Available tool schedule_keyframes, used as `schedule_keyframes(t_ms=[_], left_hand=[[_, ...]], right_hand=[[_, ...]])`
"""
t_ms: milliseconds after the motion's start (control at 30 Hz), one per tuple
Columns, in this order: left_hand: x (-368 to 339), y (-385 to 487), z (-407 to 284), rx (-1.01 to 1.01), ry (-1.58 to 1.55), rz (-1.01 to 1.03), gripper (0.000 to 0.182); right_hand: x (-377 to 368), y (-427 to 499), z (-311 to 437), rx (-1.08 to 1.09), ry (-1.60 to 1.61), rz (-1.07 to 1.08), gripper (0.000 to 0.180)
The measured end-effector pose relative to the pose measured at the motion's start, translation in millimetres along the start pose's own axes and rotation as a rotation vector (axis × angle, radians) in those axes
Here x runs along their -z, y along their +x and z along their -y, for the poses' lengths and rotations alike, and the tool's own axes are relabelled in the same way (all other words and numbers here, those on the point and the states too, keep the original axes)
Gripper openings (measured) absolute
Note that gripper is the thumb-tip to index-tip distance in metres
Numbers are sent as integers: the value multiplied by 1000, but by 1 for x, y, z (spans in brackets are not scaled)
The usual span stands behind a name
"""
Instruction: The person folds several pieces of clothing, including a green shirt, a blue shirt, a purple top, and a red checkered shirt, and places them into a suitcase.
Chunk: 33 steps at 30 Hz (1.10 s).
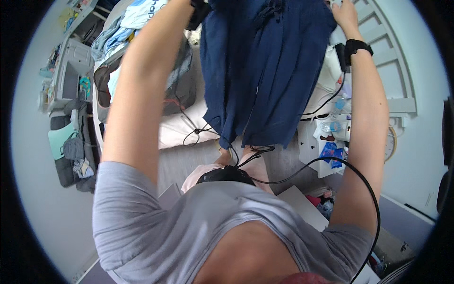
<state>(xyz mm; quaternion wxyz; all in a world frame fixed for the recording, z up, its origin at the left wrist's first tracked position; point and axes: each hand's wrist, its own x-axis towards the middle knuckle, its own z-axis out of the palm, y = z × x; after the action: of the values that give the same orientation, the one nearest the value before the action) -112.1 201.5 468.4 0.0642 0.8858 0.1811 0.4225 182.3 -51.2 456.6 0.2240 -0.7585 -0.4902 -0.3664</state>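
Navy blue trousers (262, 71) with a drawstring hang spread out before me, their two legs reaching down towards my feet. At the upper right, my right hand (345, 16) grips the trousers by their top side edge; its fingertips are partly cut off by the picture's rim. My left arm is raised to the trousers' other upper side. Only its wrist with a black band shows there, as my left hand lies out of view past the top edge. The waistband is partly cut off too.
Behind the trousers stands a bed (184, 124) with a grey bag (184, 81) and piled clothes (117, 39). Black cables (283, 181) run from my waist pouch (227, 174). A white nightstand (308, 149) at right carries plastic bottles (331, 126) and blue packets (331, 154).
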Motion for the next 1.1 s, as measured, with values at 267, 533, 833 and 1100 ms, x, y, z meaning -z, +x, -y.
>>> schedule_keyframes(t_ms=[267,533,833,1100], left_hand=[[-63,-368,-4,434,-387,821,16],[21,-617,-55,1185,-464,1574,29],[-11,-570,-35,1251,-321,1181,27],[-33,-564,-32,1301,-381,824,25]], right_hand=[[-41,-331,91,-624,1191,1220,4],[66,-593,162,-974,788,1744,17],[50,-601,163,-1260,665,1429,22],[-74,-468,58,-1002,650,1335,13]])
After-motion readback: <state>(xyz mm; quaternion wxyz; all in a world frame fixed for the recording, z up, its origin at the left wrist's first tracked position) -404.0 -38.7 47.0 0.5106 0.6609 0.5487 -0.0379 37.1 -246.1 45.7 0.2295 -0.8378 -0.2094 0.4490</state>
